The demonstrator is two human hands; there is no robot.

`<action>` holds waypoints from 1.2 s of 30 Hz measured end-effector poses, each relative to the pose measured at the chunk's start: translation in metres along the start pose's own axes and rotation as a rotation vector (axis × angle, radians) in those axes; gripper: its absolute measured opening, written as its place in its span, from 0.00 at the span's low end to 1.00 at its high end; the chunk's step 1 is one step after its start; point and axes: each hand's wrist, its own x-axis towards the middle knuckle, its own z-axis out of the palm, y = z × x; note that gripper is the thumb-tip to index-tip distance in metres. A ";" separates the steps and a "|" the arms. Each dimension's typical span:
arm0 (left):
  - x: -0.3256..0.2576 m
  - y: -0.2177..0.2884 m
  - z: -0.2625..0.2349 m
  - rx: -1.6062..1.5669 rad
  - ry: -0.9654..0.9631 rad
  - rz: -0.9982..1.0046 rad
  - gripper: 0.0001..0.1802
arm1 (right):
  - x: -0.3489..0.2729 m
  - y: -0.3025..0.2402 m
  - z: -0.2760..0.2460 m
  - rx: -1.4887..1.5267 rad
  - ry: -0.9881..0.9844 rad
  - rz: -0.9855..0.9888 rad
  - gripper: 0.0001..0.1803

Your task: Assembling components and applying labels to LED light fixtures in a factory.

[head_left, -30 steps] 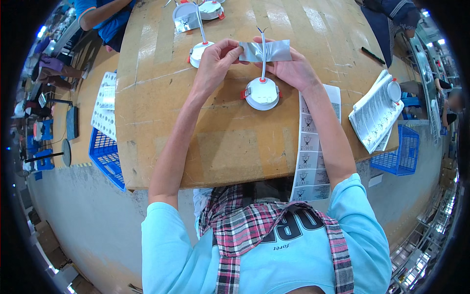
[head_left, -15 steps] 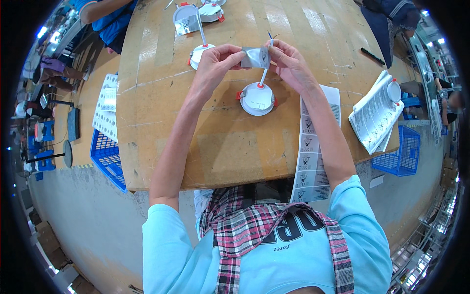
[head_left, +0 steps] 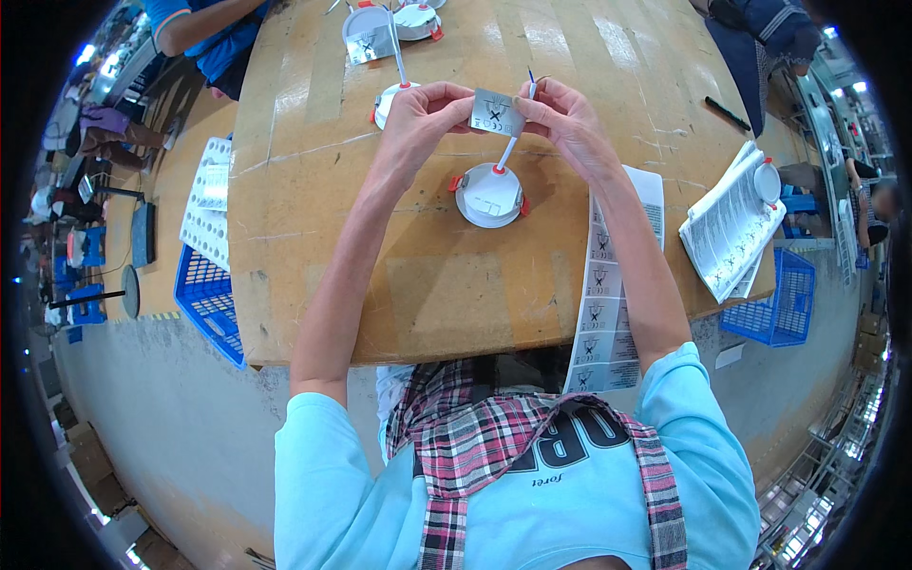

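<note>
A silver printed label [head_left: 495,113] is held up between my hands, its printed face showing. My left hand [head_left: 423,119] pinches its left edge between thumb and fingers. The fingers of my right hand [head_left: 562,123] close on its right edge, where the white cable [head_left: 508,154] passes at the fingertips; whether the label sticks to the cable is hidden. The cable runs down to a round white downlight [head_left: 490,197] with red clips, lying on the table. Thin wire ends stick out above my right fingers.
A strip of labels [head_left: 598,285] lies under my right forearm. Another downlight [head_left: 384,106] sits behind my left hand, and a labelled one [head_left: 369,43] farther back. Printed sheets [head_left: 727,228] and a black pen [head_left: 727,114] lie right. Blue baskets [head_left: 211,304] stand beside the table; co-workers sit opposite.
The label has turned so its printed face now shows flat. My right fingers shifted slightly on its edge. The downlight swivelled and slid a little left.
</note>
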 end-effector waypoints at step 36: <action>-0.002 0.005 0.000 0.104 -0.004 0.015 0.13 | -0.004 -0.009 0.008 -0.234 0.035 -0.059 0.10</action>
